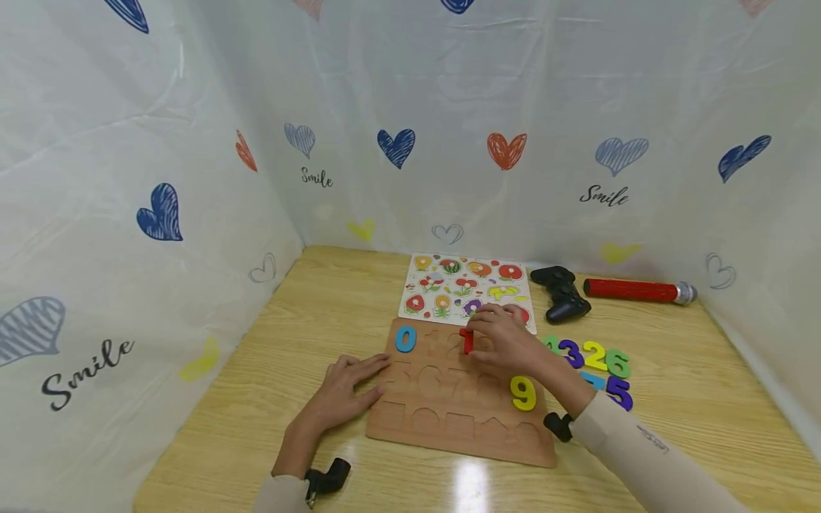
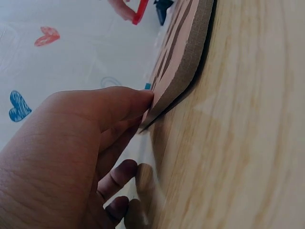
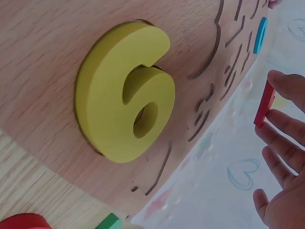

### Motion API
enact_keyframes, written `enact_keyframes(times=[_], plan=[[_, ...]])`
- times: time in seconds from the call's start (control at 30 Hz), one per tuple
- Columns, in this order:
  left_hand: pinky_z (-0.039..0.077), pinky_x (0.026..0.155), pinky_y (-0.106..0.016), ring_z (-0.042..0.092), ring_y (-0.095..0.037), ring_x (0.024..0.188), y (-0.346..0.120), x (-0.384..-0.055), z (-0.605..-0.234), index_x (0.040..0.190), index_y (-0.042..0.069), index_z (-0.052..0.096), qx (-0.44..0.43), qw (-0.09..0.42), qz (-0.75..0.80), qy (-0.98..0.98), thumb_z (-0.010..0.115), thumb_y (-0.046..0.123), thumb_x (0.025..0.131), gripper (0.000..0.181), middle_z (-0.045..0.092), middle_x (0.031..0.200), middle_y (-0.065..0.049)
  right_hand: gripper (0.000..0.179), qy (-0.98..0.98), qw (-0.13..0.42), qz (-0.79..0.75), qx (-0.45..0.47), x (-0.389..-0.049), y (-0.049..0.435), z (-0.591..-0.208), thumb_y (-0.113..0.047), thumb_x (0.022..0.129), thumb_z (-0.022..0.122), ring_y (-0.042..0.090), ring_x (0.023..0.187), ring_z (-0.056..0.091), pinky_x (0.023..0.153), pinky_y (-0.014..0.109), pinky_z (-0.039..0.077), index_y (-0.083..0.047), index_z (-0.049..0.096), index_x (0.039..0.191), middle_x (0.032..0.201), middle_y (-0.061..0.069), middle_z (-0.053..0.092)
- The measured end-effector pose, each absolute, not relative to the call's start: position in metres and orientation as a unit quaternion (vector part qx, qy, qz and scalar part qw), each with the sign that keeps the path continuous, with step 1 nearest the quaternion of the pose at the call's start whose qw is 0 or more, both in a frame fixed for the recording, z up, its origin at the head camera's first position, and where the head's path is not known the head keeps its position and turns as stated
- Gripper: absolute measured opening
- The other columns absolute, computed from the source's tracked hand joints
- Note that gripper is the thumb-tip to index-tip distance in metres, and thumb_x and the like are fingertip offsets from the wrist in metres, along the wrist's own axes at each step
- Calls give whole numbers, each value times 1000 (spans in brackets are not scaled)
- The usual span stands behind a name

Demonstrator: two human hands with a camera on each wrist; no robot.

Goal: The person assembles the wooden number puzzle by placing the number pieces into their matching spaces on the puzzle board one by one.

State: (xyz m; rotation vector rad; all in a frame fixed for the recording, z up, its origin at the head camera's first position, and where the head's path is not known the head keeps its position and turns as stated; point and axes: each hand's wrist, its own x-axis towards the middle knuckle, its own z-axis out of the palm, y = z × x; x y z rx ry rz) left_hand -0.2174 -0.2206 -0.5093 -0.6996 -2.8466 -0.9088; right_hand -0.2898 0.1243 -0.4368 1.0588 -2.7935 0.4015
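My right hand (image 1: 503,335) pinches a red number 1 (image 1: 467,340) between thumb and fingers, above the top row of a wooden number board (image 1: 442,445). In the right wrist view, that red piece (image 3: 265,102) is held away from the board's surface. My left hand (image 1: 346,392) rests at the board's left edge, its fingertips touching the rim (image 2: 178,78) in the left wrist view. A blue 0 (image 1: 405,339) sits in the top left recess. A yellow 9 (image 1: 523,394) sits at the right end of the middle row.
Right of the board lie loose numbers, among them a purple 3 (image 1: 571,354), yellow 2 (image 1: 595,355), green 6 (image 1: 618,363) and purple 5 (image 1: 618,393). Behind are a fruit puzzle (image 1: 423,285), a black game controller (image 1: 561,293) and a red microphone-like tube (image 1: 631,289). A heart-print curtain (image 1: 449,192) surrounds the table.
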Motion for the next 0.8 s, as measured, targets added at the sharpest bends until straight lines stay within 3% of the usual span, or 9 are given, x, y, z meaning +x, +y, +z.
enact_keyframes(times=[0.43, 0.8], plan=[[29, 81, -38, 41, -10, 98, -223, -216, -512, 145, 22, 57, -226, 39, -302, -925, 64, 38, 98, 51, 49, 151, 9, 41, -921, 54, 135, 362, -300, 105, -440, -30, 83, 83, 34, 124, 46, 102, 60, 25, -8, 72, 116, 122, 9, 65], [29, 81, -39, 42, -12, 102, -220, -217, -508, 145, 22, 56, -227, 37, -299, -926, 63, 39, 98, 51, 49, 150, 7, 44, -928, 1, 157, 338, -305, 91, -444, -30, 85, 82, 33, 125, 51, 102, 54, 35, -7, 70, 121, 129, 11, 64]])
